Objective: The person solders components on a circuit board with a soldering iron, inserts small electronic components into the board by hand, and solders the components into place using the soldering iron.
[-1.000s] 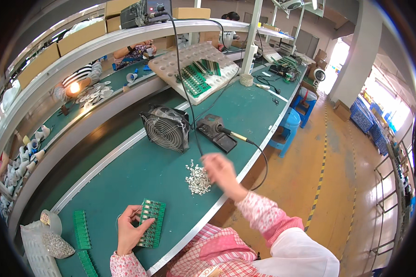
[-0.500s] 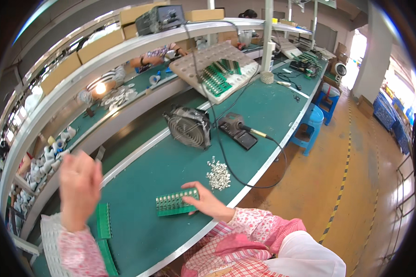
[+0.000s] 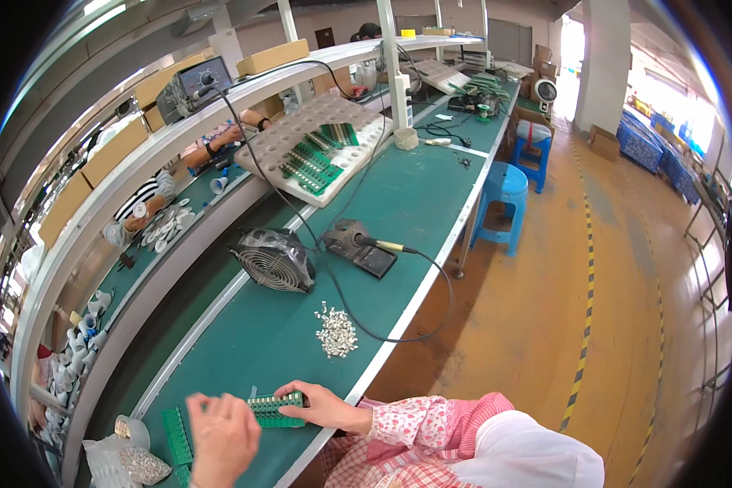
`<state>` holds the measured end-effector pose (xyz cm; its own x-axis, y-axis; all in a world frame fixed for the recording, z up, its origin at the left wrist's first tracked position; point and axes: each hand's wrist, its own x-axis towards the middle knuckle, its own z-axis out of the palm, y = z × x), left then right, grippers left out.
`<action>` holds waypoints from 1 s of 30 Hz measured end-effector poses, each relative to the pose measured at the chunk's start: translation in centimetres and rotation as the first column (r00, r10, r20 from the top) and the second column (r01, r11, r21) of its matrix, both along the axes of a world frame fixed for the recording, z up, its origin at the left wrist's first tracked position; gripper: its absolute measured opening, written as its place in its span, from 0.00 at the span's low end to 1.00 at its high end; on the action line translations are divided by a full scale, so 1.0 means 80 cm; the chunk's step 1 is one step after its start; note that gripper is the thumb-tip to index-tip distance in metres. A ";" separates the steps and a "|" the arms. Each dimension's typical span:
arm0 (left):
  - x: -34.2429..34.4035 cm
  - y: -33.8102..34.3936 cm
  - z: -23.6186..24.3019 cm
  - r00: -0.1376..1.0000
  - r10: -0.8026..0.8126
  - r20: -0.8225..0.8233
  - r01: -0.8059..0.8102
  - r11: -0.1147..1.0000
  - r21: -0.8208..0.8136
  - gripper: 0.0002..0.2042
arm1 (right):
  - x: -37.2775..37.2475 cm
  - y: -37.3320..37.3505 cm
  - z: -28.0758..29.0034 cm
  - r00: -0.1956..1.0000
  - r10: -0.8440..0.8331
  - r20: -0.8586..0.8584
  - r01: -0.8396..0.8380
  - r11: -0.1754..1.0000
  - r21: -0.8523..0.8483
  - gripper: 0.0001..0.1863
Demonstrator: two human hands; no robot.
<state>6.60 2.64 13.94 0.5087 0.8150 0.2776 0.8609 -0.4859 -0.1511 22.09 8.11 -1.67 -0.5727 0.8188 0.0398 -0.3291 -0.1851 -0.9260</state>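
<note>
A green circuit board panel with rows of small pale parts lies at the near edge of the green bench. My right hand grips its right end, thumb on top and fingers over the far side. My left hand is at the panel's left end, its fingers bent together; whatever they may hold is too small and blurred to make out. More green panels lie left of that hand, partly hidden by it. Beyond my right hand is a loose pile of small whitish metal parts.
A clear bag of small parts and a tape roll sit at the near left. Farther along are a fan, a soldering iron in its stand with a trailing cable, and a foam tray of green boards. Co-workers' hands show across the shelf.
My left hand has come down and right, from raised at the left to the panel's left end. My right hand keeps hold of the panel. The whole view has shifted.
</note>
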 end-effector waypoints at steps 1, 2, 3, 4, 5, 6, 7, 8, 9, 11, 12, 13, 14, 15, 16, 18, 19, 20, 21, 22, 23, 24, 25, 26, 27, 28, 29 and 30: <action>-0.007 -0.004 -0.037 0.997 0.030 0.067 -0.028 0.999 -0.021 0.04 | 0.008 -0.002 0.014 0.981 -0.014 0.192 -0.025 0.980 0.198 0.19; -0.006 -0.001 -0.054 0.996 0.052 0.070 -0.050 0.998 -0.037 0.04 | 0.015 -0.004 0.023 0.926 -0.053 0.373 -0.099 0.921 0.377 0.18; -0.004 -0.004 -0.069 0.993 0.053 0.105 -0.048 0.998 -0.052 0.04 | 0.020 -0.006 0.019 0.895 -0.099 0.436 -0.139 0.865 0.483 0.18; -0.004 -0.014 -0.083 0.988 0.070 0.138 -0.061 0.995 -0.074 0.03 | 0.028 -0.008 0.025 0.873 -0.145 0.465 -0.139 0.841 0.523 0.17; 0.001 -0.021 -0.088 0.983 0.046 0.175 -0.032 0.996 -0.085 0.03 | 0.033 -0.011 0.023 0.870 -0.300 0.392 -0.033 0.758 0.652 0.15; 0.007 -0.026 -0.089 0.975 0.038 0.218 -0.017 0.995 -0.099 0.03 | 0.034 -0.015 0.028 0.781 -0.517 0.349 0.035 0.595 0.803 0.13; 0.010 -0.030 -0.089 0.971 0.015 0.240 0.010 0.995 -0.102 0.03 | 0.041 -0.014 0.035 0.765 -0.561 0.317 0.061 0.553 0.831 0.12; 0.013 -0.033 -0.090 0.964 -0.018 0.266 0.047 0.994 -0.102 0.04 | 0.047 -0.014 0.041 0.801 -0.495 0.336 0.052 0.617 0.785 0.11; 0.014 -0.035 -0.092 0.963 -0.017 0.268 0.045 0.994 -0.100 0.04 | 0.048 -0.016 0.049 0.857 -0.354 0.374 -0.004 0.721 0.693 0.09; 0.011 -0.045 -0.097 0.961 0.023 0.276 0.009 0.993 -0.114 0.05 | 0.043 -0.023 0.051 0.911 -0.212 0.354 -0.098 0.721 0.685 0.06; 0.008 -0.047 -0.099 0.962 0.032 0.272 0.003 0.992 -0.125 0.05 | 0.038 -0.024 0.048 0.920 -0.201 0.335 -0.108 0.694 0.712 0.05; 0.005 -0.052 -0.102 0.963 0.034 0.268 0.001 0.991 -0.132 0.05 | 0.034 -0.024 0.047 0.924 -0.172 0.343 -0.132 0.698 0.704 0.05; 0.002 -0.057 -0.103 0.961 0.059 0.272 -0.022 0.990 -0.139 0.05 | 0.031 -0.024 0.048 0.923 -0.131 0.363 -0.153 0.738 0.657 0.05; 0.000 -0.061 -0.104 0.933 0.090 0.348 -0.047 0.991 -0.129 0.05 | 0.028 -0.023 0.050 0.919 -0.100 0.380 -0.167 0.776 0.608 0.06; -0.003 -0.063 -0.105 0.900 0.114 0.422 -0.071 0.991 -0.117 0.05 | 0.026 -0.022 0.053 0.920 -0.089 0.383 -0.176 0.777 0.604 0.06; -0.014 -0.071 -0.119 0.887 0.192 0.421 -0.151 0.980 -0.128 0.06 | 0.024 -0.017 0.059 0.916 -0.160 0.368 -0.083 0.822 0.563 0.06; -0.022 -0.074 -0.127 0.871 0.258 0.418 -0.221 0.966 -0.136 0.07 | 0.027 -0.010 0.050 0.876 -0.183 0.446 -0.121 0.812 0.571 0.09; -0.034 -0.072 -0.134 0.871 0.260 0.417 -0.222 0.965 -0.137 0.07 | 0.023 -0.006 0.049 0.877 -0.181 0.446 -0.122 0.812 0.570 0.09; -0.046 -0.067 -0.141 0.762 0.428 0.486 -0.370 0.903 -0.216 0.08 | 0.020 -0.004 0.049 0.775 -0.386 0.500 -0.123 0.684 0.719 0.13; -0.053 -0.059 -0.143 0.619 0.576 0.533 -0.495 0.814 -0.305 0.09 | 0.019 -0.003 0.048 0.645 -0.584 0.493 -0.160 0.527 0.834 0.17; -0.055 -0.048 -0.143 0.621 0.574 0.535 -0.489 0.816 -0.308 0.09 | 0.022 -0.003 0.038 0.586 -0.562 0.584 -0.235 0.572 0.786 0.24; -0.058 -0.033 -0.140 0.492 0.614 0.617 -0.494 0.781 -0.382 0.11 | 0.022 -0.004 0.038 0.581 -0.564 0.586 -0.234 0.574 0.785 0.24; -0.059 -0.021 -0.138 0.352 0.644 0.679 -0.485 0.746 -0.456 0.13 | 0.021 -0.005 0.039 0.573 -0.502 0.648 -0.264 0.635 0.726 0.24; -0.061 -0.015 -0.139 0.357 0.641 0.680 -0.476 0.751 -0.458 0.13 | 0.019 -0.007 0.040 0.561 -0.436 0.703 -0.291 0.692 0.661 0.25; -0.064 -0.003 -0.141 0.442 0.637 0.631 -0.468 0.764 -0.444 0.13 | 0.018 -0.005 0.037 0.549 -0.451 0.704 -0.278 0.696 0.663 0.25; -0.068 0.006 -0.144 0.525 0.626 0.577 -0.458 0.779 -0.428 0.15 | 0.017 -0.004 0.031 0.591 -0.439 0.677 -0.221 0.719 0.659 0.25; -0.073 0.015 -0.146 0.538 0.633 0.557 -0.405 0.773 -0.488 0.18 | 0.017 -0.002 0.028 0.631 -0.430 0.646 -0.163 0.741 0.652 0.26; -0.076 0.020 -0.148 0.549 0.621 0.559 -0.389 0.782 -0.486 0.18 | 0.017 -0.002 0.030 0.621 -0.443 0.646 -0.150 0.742 0.653 0.26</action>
<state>0.51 4.28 2.07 -0.2431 0.9671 0.0744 0.7739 0.1472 0.6160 23.43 7.96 0.73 -0.5089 0.8417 0.1804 0.5356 0.4737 -0.6991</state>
